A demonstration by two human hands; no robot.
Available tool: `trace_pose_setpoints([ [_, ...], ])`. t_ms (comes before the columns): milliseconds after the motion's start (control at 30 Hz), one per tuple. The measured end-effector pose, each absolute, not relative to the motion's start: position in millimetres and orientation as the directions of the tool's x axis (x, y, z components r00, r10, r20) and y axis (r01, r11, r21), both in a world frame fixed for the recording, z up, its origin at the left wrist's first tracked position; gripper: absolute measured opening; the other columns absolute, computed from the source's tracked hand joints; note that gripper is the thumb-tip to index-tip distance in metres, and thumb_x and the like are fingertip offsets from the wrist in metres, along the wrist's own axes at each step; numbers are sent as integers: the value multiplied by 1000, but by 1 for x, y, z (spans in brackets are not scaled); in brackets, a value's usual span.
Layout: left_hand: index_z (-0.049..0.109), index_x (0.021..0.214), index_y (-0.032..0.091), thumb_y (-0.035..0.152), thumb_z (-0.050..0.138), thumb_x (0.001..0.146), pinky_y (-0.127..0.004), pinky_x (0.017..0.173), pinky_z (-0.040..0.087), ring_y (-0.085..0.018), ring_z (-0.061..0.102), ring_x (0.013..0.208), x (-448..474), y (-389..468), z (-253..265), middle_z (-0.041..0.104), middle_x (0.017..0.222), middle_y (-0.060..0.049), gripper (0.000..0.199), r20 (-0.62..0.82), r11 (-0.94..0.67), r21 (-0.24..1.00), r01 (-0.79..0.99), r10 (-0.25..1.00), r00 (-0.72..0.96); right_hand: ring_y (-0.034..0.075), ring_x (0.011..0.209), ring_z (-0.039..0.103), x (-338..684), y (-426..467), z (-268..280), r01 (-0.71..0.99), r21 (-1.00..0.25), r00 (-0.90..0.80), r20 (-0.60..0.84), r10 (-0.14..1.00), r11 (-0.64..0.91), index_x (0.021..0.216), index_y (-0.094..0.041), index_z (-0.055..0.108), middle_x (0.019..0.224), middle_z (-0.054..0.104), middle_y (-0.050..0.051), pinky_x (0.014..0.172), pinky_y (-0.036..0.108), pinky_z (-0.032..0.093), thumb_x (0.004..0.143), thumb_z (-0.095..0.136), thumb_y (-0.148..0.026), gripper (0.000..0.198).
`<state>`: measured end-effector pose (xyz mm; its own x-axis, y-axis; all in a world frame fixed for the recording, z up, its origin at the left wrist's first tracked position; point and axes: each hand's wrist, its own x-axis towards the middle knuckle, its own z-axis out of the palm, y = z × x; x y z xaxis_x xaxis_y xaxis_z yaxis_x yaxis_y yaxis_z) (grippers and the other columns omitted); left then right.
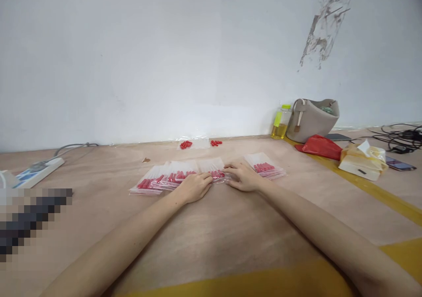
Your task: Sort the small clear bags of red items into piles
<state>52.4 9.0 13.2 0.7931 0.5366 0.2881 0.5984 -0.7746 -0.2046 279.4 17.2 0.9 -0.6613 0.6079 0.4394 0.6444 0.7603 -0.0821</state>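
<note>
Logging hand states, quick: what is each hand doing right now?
Left hand: flat, fingers on the clear bag of red capsules; grip not closed.
Right hand: fingertips on the same bag; nothing clasped.

A: Clear bags [184, 174], red capsules [263, 167] inside. Tan tabletop [211, 226], yellow stripes [372, 189].
B: Grey handbag [311, 119], red pouch [319, 146], yellow bottle [281, 122], green cap. White wall [148, 59], grey scuff.

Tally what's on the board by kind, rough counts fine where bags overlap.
Clear bags of red pieces in the row under the left hand and right hand: about 5
Bag by the wall: 1
Loose red pieces: 1 cluster
Bottle: 1
Handbag: 1
Tissue pack: 1
Total: about 10
</note>
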Motion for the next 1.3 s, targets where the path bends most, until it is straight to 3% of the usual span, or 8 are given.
trace_pose_setpoints([
  [167,53,101,19,20,37,86,-36,96,35,-15,52,102,48,9,3,60,104,-3,21,404,-815,-131,564,475,781,15,81,55,279,11,-11,690,34,-626,531,572,723,93,-20,60,93,59,6,73,30,37,79,44,-18,21],
  [267,52,102,18,26,44,84,-40,101,27,-18,47,109,46,10,-2,60,104,-3,21,482,-791,-138,596,472,738,15,79,54,275,9,-16,719,60,-595,570,567,693,85,-17,59,86,60,6,71,30,35,81,41,-16,19],
  [367,53,102,17,25,45,83,-37,94,36,-17,53,99,45,10,-5,61,101,-5,22,556,-761,-191,620,437,707,15,76,53,274,6,-17,745,-10,-519,618,590,667,83,-16,55,81,59,5,72,29,36,82,39,-17,16],
  [500,57,92,17,19,43,84,-31,72,47,-16,60,78,46,13,-8,64,90,-5,16,588,-730,-308,610,358,725,13,75,52,274,-1,-12,704,-120,-486,637,599,700,84,-17,53,80,58,4,69,25,39,83,38,-16,15],
  [667,58,89,13,12,42,83,-28,63,49,-16,61,75,46,18,-11,64,90,-7,16,577,-721,-386,576,298,760,12,74,53,272,-5,-10,692,-126,-494,634,594,710,89,-17,52,82,58,3,67,23,41,78,47,-18,12],
  [800,57,92,13,13,41,84,-26,63,51,-15,61,77,45,19,-13,63,92,-6,18,604,-727,-391,564,260,753,13,75,54,270,0,-16,716,-28,-501,676,541,698,94,-18,54,83,58,4,67,23,42,77,47,-14,19],
  [1000,54,91,14,11,39,84,-23,66,51,-13,61,80,43,17,-13,63,94,-5,17,648,-719,-395,572,223,728,14,71,54,272,7,-18,682,209,-598,711,369,701,83,-16,56,72,58,5,68,26,44,82,40,-13,16],
  [1300,54,89,14,11,41,84,-22,66,49,-12,61,77,39,17,-8,63,90,-5,15,681,-704,-413,577,182,709,13,72,55,281,8,-16,668,264,-617,720,319,696,87,-17,57,74,62,4,72,26,42,83,38,-11,21],
])
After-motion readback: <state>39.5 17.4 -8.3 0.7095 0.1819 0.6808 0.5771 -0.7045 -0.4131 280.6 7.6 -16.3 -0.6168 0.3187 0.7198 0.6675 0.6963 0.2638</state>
